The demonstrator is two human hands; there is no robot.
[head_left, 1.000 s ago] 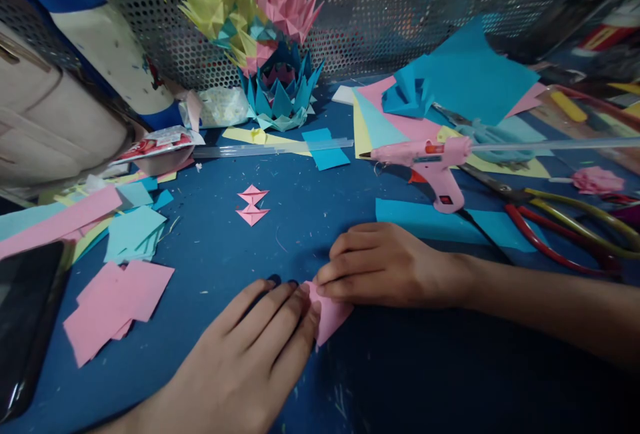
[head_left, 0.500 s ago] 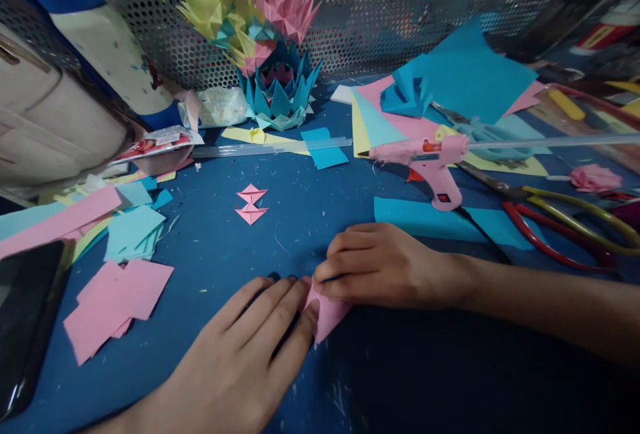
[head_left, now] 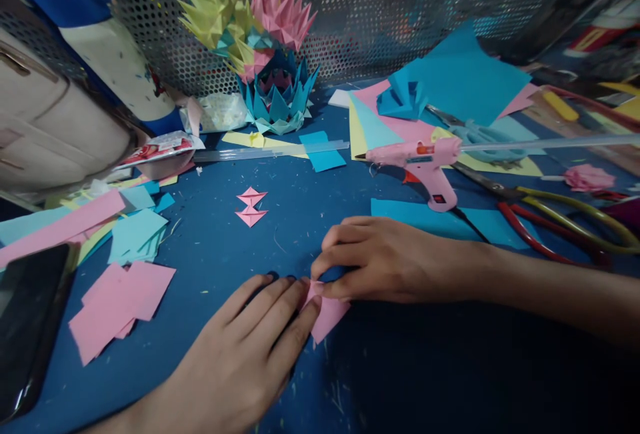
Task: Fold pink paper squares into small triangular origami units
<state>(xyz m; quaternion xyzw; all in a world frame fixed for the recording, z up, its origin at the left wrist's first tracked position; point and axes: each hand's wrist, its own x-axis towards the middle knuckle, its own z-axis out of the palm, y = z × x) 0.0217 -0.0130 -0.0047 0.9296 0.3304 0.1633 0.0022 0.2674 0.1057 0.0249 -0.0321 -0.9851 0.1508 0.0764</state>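
A small pink paper (head_left: 330, 317) with a folded top edge lies on the blue table between my two hands. My left hand (head_left: 245, 347) lies over its left side, thumb on the paper and fingertips at its upper left corner. My right hand (head_left: 395, 261) pinches the top edge of the same paper between thumb and forefinger, its other fingers curled. Above them, two small folded pink pieces (head_left: 252, 206) rest on the table, one over the other.
Pink squares (head_left: 113, 311), light blue squares (head_left: 136, 234) and a phone (head_left: 33, 321) lie at left. Paper flowers (head_left: 277, 94) stand at the back. A pink glue gun (head_left: 430, 161), a blue strip (head_left: 415, 217) and red-and-yellow-handled scissors (head_left: 520, 197) lie at right.
My right hand has lifted its fingers slightly, opening a gap between forefinger and thumb at the paper's top edge. My left hand has stayed nearly in place. The view has shifted slightly.
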